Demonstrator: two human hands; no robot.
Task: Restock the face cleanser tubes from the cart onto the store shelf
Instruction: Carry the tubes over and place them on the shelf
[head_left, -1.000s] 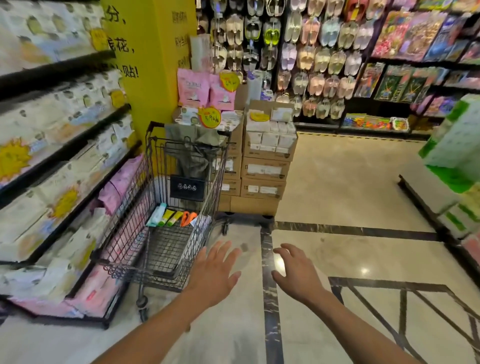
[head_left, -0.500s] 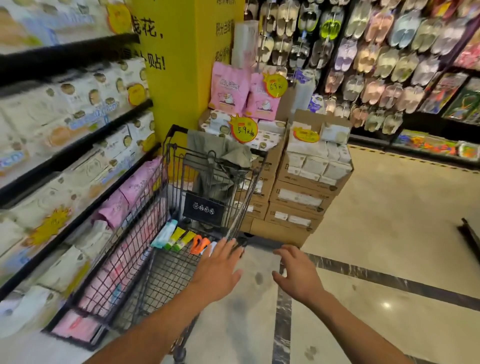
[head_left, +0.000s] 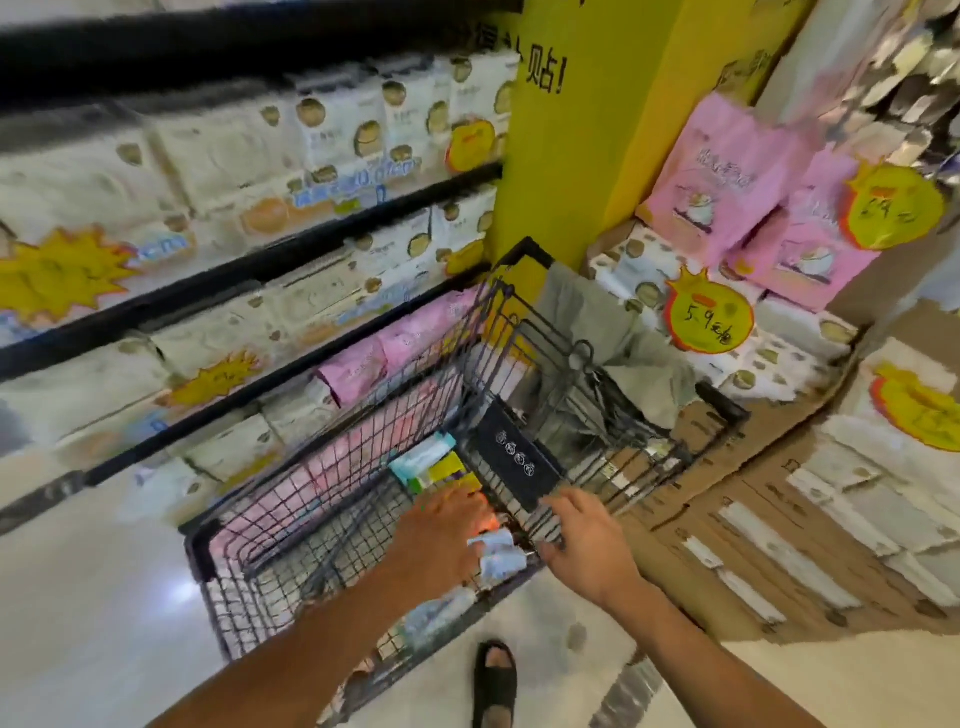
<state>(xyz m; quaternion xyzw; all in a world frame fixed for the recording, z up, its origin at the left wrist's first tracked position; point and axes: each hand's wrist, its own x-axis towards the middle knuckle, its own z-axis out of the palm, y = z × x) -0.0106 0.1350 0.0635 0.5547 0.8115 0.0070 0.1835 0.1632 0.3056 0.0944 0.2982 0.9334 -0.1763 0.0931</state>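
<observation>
Head view: left hand (head_left: 441, 535) down in cart (head_left: 200, 545), centre frame, over cleanser tubes (head_left: 428, 462) on its floor; grip can't tell. Right hand (head_left: 587, 540) loose, open, at wire side. Steady cart w/ it, pinch one tube, lift clear.

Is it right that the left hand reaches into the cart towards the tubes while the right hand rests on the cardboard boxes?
Not quite: the head view shows the right hand at the cart's wire side, not on the cardboard boxes; the rest holds.
</observation>
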